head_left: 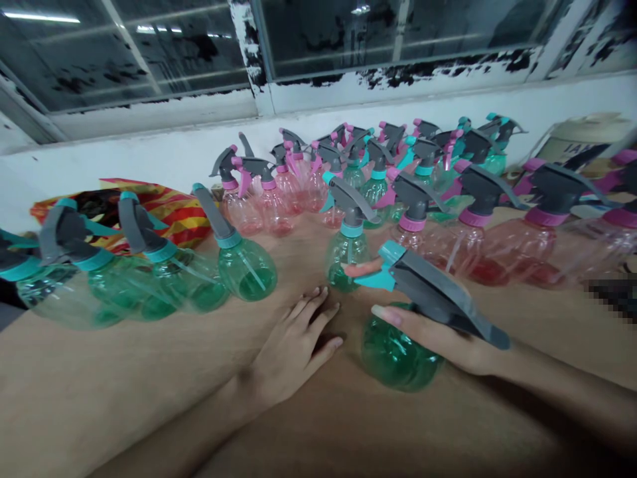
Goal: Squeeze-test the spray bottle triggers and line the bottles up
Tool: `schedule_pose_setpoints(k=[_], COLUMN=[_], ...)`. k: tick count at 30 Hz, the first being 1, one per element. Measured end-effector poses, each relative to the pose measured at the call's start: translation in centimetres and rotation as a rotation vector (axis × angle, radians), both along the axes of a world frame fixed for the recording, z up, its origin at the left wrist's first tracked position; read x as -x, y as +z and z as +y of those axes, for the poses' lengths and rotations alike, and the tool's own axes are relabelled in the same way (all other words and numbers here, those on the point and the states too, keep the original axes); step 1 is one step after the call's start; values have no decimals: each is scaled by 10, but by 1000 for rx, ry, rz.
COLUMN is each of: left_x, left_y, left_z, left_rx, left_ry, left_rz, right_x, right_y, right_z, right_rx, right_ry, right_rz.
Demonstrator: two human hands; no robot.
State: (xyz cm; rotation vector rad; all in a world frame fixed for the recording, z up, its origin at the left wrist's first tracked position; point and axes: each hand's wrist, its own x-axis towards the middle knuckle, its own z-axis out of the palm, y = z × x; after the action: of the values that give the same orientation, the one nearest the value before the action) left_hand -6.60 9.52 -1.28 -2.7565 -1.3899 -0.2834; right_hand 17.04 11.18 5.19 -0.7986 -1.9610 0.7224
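Note:
My right hand point(448, 342) is wrapped round the neck of a green spray bottle point(398, 352) with a grey and turquoise trigger head. The bottle tilts a little, and its nozzle points left; one fingertip shows by the turquoise trigger. On the tabletop point(149, 392) my left hand point(293, 352) lies flat, fingers spread, holding nothing. Just beyond the two hands stands another green spray bottle point(350, 255) with a turquoise collar. A further green bottle point(247, 269) is to the left, at the end of a row of similar ones.
Pink spray bottles point(462, 239) line the right side, and several pink and green ones crowd the back near the white wall point(174, 143). A red and yellow striped bag point(184, 216) lies behind the left row. At the far right is a cream container point(580, 139).

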Motion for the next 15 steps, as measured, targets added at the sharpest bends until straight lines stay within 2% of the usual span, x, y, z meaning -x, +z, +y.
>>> schedule_pose_setpoints(k=[3, 10, 15], left_x=[0, 1, 1], left_y=[0, -2, -1], left_z=[0, 0, 0], left_rx=[-2, 0, -2], left_ry=[3, -1, 0], left_rz=[-5, -26, -24], right_x=[2, 4, 3], right_y=[1, 2, 1], right_z=[0, -7, -2], right_rx=[79, 77, 116], right_ry=[40, -125, -78], right_rz=[64, 64, 45])
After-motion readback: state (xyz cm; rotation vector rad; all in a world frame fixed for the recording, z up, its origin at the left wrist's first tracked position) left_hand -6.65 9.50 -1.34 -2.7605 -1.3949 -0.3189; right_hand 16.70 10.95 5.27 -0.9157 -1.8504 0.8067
